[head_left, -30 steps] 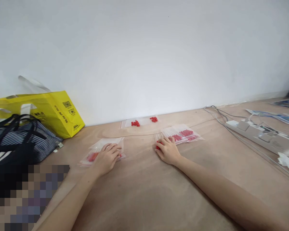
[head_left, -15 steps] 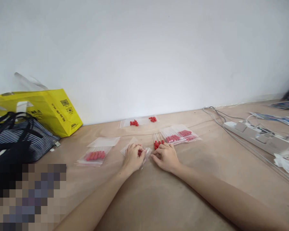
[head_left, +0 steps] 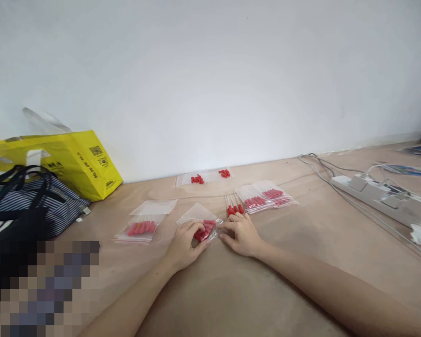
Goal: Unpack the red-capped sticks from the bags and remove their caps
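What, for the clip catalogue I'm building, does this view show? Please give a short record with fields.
Left hand: on a clear plastic bag of red-handled thin rods
Right hand: at the loose red-handled thin rods; contact with that bag unclear
Left of hands: another clear plastic bag of red-handled rods
Right of hands: overlapping clear plastic bags of red-handled rods
By the wall: flat clear plastic bag with two red clusters
Far left: yellow bag with black print; dark-and-white striped bag
Far right: long white power strip
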Demonstrator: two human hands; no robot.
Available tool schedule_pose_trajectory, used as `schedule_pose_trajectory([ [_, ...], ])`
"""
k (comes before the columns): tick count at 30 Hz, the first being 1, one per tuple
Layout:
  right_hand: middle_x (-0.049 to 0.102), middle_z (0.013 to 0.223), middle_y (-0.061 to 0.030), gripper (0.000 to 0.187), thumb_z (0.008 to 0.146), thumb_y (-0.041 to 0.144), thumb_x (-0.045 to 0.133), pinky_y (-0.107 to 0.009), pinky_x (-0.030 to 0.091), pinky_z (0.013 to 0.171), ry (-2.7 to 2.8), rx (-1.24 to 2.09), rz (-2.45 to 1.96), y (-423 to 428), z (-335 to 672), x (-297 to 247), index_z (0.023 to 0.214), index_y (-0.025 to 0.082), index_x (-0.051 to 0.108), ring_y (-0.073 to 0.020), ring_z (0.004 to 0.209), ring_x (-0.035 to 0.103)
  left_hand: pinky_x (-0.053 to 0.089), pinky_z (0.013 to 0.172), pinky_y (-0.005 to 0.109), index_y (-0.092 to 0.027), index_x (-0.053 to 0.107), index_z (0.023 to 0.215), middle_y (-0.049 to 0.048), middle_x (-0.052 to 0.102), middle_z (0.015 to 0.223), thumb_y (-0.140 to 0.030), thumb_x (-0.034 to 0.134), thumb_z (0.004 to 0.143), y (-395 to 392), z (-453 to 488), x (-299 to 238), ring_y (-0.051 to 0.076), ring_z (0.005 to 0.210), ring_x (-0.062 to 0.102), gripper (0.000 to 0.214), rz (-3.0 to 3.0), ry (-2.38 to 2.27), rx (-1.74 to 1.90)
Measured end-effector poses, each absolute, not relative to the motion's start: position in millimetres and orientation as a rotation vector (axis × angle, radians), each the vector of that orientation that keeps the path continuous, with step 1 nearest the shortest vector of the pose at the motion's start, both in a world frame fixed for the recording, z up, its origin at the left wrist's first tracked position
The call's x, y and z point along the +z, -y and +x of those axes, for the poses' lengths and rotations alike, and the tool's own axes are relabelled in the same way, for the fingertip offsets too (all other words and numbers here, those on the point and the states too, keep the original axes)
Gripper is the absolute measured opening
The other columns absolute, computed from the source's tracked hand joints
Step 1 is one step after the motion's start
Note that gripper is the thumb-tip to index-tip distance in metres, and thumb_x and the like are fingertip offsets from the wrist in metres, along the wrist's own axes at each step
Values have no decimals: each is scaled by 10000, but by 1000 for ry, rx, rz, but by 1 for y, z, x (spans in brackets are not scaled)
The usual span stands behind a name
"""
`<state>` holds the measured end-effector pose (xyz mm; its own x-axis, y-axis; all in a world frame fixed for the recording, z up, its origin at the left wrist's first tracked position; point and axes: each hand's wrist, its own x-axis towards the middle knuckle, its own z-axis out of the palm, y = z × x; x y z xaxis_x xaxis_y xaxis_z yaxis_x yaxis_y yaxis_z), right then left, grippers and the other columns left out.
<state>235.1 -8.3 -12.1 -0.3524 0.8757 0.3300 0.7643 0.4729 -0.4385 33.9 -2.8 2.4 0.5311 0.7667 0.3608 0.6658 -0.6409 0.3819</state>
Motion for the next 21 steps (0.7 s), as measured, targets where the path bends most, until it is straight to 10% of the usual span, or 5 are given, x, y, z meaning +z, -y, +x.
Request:
schedule_pose_trajectory([
  [14,623,787,1,268,750,446,494,-319,244,744,1883,580,-1783,-1,224,-3,668,224,619,-171,834,516,392,716,330,-204,448,766,18,558,826,-270,491,737,0,38,-3,186,788,512,84,2627,-1327,720],
  [21,614,841,-24,260,762,428,489,-326,254,717,1788,485,-1829,-1,216,-9,866,221,608,-186,852,513,396,739,341,-207,459,780,26,561,849,-281,496,742,0,38,-1,189,808,513,91,2631,-1293,719],
])
